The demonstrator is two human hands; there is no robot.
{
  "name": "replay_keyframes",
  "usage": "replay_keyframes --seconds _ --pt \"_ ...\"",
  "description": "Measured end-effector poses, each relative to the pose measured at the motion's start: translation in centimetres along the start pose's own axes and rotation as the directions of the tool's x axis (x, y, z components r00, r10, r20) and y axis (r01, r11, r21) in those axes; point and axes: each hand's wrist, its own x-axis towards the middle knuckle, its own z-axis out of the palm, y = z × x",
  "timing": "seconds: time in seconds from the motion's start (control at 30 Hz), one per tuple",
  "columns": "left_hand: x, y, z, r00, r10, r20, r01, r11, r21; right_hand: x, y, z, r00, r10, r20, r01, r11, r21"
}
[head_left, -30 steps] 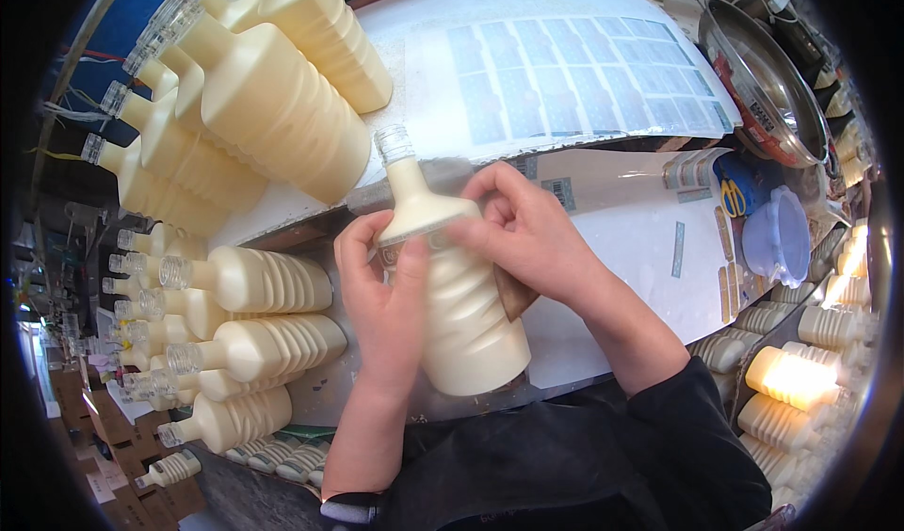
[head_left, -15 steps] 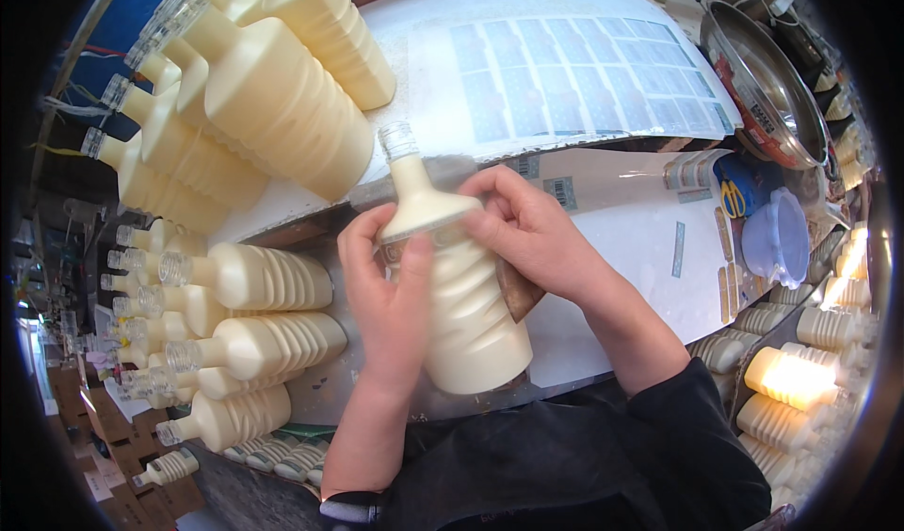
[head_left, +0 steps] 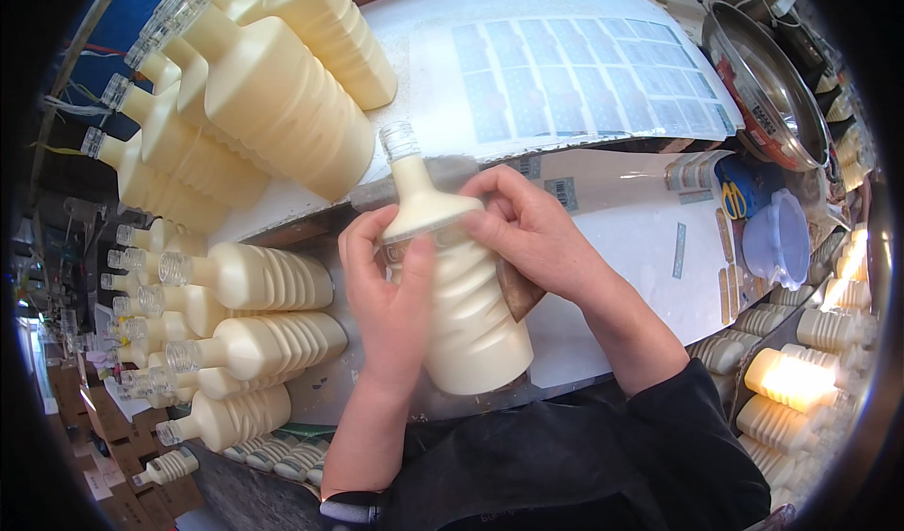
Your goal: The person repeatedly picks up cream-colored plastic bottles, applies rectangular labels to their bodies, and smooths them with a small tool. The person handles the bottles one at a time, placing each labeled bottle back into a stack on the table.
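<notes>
A cream plastic bottle (head_left: pixel 478 343) with a clear threaded neck and ribbed body lies tilted in front of me, its neck pointing away. My left hand (head_left: pixel 381 272) is closed around its left shoulder, thumb pressed on the front. At the right shoulder, my right hand (head_left: pixel 532 230) grips with curled fingers and thumb against the bottle. A thin patterned label strip (head_left: pixel 403 247) crosses the shoulder between my thumbs. Below my right hand, a flat brown piece (head_left: pixel 520 292) sticks out beside the bottle; whether my hidden fingers hold it, I cannot tell.
Large cream bottles (head_left: pixel 273 98) stand at the upper left, with several smaller ones (head_left: pixel 273 277) below them. A label sheet (head_left: pixel 584 70) lies on the raised white board. To the right are yellow-handled scissors (head_left: pixel 732 200), a lavender bucket (head_left: pixel 777 239) and a metal pan (head_left: pixel 767 79).
</notes>
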Motion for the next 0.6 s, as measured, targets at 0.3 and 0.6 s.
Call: replay_keyframes --seconds 0.3,0.6 --pt "0.0 -0.1 0.0 1.0 0.007 0.005 -0.007 1.0 -0.005 0.0 0.1 0.1 1.0 -0.016 -0.007 0.016 1.0 0.016" --pt "0.1 -0.1 0.1 1.0 0.013 0.004 -0.013 1.0 0.017 0.6 2.0 0.1 0.992 -0.116 -0.046 0.123 0.975 0.187"
